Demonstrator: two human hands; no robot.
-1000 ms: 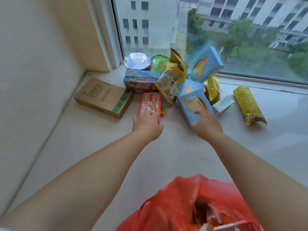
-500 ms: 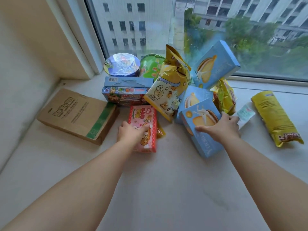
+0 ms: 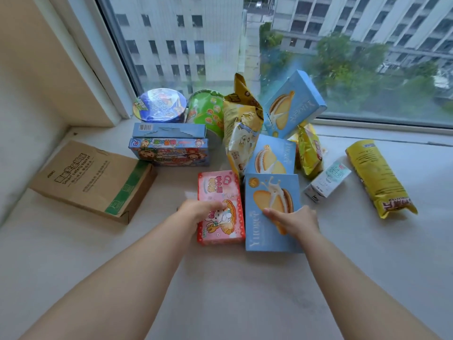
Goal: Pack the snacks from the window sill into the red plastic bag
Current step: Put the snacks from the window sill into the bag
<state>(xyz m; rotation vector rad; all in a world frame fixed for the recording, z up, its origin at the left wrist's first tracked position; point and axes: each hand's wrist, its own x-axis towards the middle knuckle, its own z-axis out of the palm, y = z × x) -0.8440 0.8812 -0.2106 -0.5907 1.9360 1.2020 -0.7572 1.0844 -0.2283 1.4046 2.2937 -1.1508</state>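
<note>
A heap of snacks lies on the pale window sill (image 3: pixel 220 290). My left hand (image 3: pixel 198 211) grips the left edge of a pink snack box (image 3: pixel 220 192) with cartoon print. My right hand (image 3: pixel 294 220) holds the right side of a light blue biscuit box (image 3: pixel 267 192) lying flat beside the pink one. Two more blue biscuit boxes (image 3: pixel 272 155) (image 3: pixel 294 104) lean behind it, next to a yellow cartoon bag (image 3: pixel 241 133). The red plastic bag is out of view.
A brown cardboard box (image 3: pixel 93 177) lies at the left by the wall. Two stacked blue boxes (image 3: pixel 169 148), two instant noodle cups (image 3: pixel 159 105) (image 3: pixel 208 110), a small milk carton (image 3: pixel 328 180) and a long yellow packet (image 3: pixel 377 175) surround the heap. The window glass is right behind.
The view has moved closer to the heap and the red bag has dropped out of view. Both hands have closed on their boxes and drawn them toward me, away from the heap.
</note>
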